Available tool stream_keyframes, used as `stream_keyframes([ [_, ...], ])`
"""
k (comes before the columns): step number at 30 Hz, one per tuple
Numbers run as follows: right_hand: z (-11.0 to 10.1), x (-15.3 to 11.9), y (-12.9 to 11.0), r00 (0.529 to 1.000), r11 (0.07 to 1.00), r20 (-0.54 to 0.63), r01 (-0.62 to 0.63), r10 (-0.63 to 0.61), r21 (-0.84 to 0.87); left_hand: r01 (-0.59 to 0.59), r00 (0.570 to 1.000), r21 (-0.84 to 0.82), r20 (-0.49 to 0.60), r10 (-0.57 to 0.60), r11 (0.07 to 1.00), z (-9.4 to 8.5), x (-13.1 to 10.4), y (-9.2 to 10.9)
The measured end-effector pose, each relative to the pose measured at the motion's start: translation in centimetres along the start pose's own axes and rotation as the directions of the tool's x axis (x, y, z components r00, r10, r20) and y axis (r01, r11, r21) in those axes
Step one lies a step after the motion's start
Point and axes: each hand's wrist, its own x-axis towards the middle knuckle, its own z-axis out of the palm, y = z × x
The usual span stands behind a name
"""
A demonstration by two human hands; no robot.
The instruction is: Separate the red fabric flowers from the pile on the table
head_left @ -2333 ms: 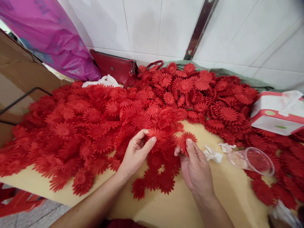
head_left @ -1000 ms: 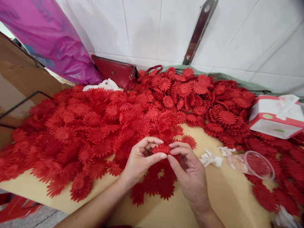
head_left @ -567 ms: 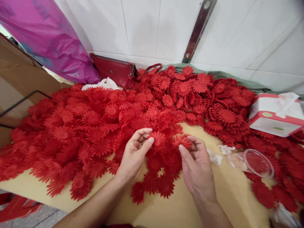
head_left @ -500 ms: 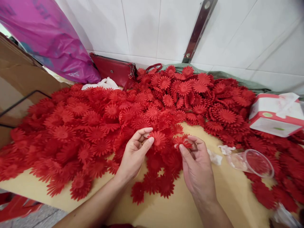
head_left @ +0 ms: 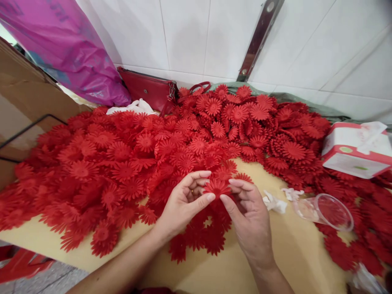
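While both hands meet just above the heap's near edge, one red flower (head_left: 217, 188) sits between them, petals fanned, face tipped toward the wearer. Left hand (head_left: 185, 202) has it at its left side, thumb in front, fingers behind. Right hand (head_left: 249, 214) is on the right side, thumb tip at the lower petals, index fingertip near the upper ones. Grip: both hands closed on the flower by the fingertips, light pinch by the look of it; how hard, cannot tell. One layer or several stacked, also cannot tell.

Step in hand, as judged: two-handed fingertip handling of the flower, off the table (head_left: 303, 261). Near flowers (head_left: 211, 239) lie below the hands, partly hidden by them; main heap (head_left: 101, 171) spreads to the left and back. Crumpled tissue (head_left: 275, 202) and clear plastic cup (head_left: 335, 212) are off to the right, apart from the fingers.

Next move likely calls for a steady pinch on one side before the other lets go, with little squeeze, since the petals look thin and easy to bend.
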Motion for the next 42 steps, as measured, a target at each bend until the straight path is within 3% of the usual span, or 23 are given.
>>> stream_keyframes([
  [3,0.06,-0.05,-0.08,1.0,0.999,0.006,0.001,-0.001,0.043,0.014,0.995,0.018,0.095,-0.015,1.0,0.01,0.19,0.05],
  [10,0.37,0.06,-0.09,0.971,0.971,0.005,0.239,-0.239,0.011,-0.057,0.998,0.041,0.017,0.056,0.998,-0.29,0.62,-0.56],
  [15,0.22,0.03,-0.06,0.935,0.929,0.082,0.353,-0.345,-0.114,-0.108,0.994,0.108,0.043,0.104,0.988,-0.11,0.59,-0.23],
  [21,0.25,-0.17,0.24,0.951,0.945,0.089,0.306,-0.296,-0.12,-0.078,0.997,0.138,-0.007,0.08,0.987,-0.13,0.45,-0.43],
  [25,0.3,-0.28,0.02,0.98,0.987,0.13,0.156,-0.151,-0.029,-0.093,0.995,0.137,-0.018,0.097,0.986,-0.2,0.46,-0.48],
  [29,0.2,-0.07,-0.14,0.973,0.997,0.218,0.074,-0.076,0.02,-0.063,0.998,0.106,0.03,0.06,0.992,-0.23,0.32,-0.4],
  [33,0.07,0.31,-0.04,0.979,0.986,0.129,0.162,-0.155,-0.043,-0.052,0.994,0.088,0.101,0.043,0.995,-0.03,0.14,-0.43],
  [37,0.06,0.45,0.06,0.974,0.975,0.07,0.219,-0.216,-0.039,-0.025,0.997,0.105,0.072,0.017,0.994,0.26,0.08,-0.5],
  [42,0.17,0.4,0.56,0.992,0.989,0.025,0.12,-0.122,0.085,0.013,1.0,0.08,0.028,-0.015,0.997,0.18,0.16,-0.43],
])
